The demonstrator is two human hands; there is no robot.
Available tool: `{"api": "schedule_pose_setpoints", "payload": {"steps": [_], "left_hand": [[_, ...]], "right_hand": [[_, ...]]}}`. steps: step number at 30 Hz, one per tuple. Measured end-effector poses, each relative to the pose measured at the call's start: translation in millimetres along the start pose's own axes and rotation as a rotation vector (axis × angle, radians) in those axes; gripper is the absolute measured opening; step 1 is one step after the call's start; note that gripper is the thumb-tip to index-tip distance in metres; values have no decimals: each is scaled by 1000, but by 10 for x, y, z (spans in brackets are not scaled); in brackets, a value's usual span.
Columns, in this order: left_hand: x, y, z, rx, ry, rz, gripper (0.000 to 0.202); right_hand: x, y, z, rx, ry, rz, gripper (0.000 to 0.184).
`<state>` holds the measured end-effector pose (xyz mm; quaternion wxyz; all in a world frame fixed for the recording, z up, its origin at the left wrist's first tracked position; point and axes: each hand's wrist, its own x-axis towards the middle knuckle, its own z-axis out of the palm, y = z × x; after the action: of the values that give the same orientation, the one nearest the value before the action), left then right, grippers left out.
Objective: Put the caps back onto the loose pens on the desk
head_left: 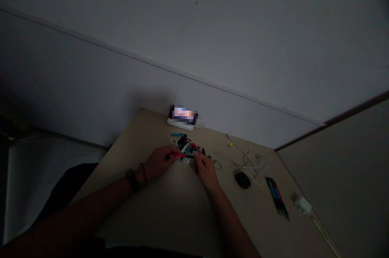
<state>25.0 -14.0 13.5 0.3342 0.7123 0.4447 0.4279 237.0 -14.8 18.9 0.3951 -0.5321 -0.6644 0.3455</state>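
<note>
At the middle of the head view, over a pale desk point(173, 209): red-and-black pen point(182, 155), held nearly level in front of a loose heap of pens point(184, 143). At its left end, left hand point(156, 165), thumb and fingers pressed together in a narrow pinch on the pen; at its dark right end, right hand point(206, 169), likewise pinching narrowly. Worn just behind the left hand: thin red cord point(144, 173) and dark watch point(132, 180). Heap mixed in black, white, blue and red, lying crosswise; single pieces too small and dim to tell apart. Cannot tell whether touching the held pen. At the heap's far edge, blue pen point(178, 135), lying sideways. Farther back, near the wall point(227, 114), phone point(184, 114) with blurred, lit screen, propped on a white stand point(180, 125). To the right of the right hand, black mouse point(242, 179), with loosely coiled white cable point(252, 165) just behind and beside it. Farther right, near the desk's edge, group of pens point(277, 197) in black, blue and red, side by side, well apart from the heap. Beyond, white plug point(303, 204).
</note>
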Motion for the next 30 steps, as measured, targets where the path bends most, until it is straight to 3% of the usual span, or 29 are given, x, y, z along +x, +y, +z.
{"api": "schedule_pose_setpoints", "payload": {"steps": [11,23,30], "left_hand": [[23,30,-28,-64,148,-119,36],[38,-23,-10,-210,226,-180,49],[94,-48,-6,-416,320,-246,37]], "right_hand": [[50,126,-29,138,166,56,61],[43,54,0,141,98,46,62],[21,49,19,167,13,25,65]]}}
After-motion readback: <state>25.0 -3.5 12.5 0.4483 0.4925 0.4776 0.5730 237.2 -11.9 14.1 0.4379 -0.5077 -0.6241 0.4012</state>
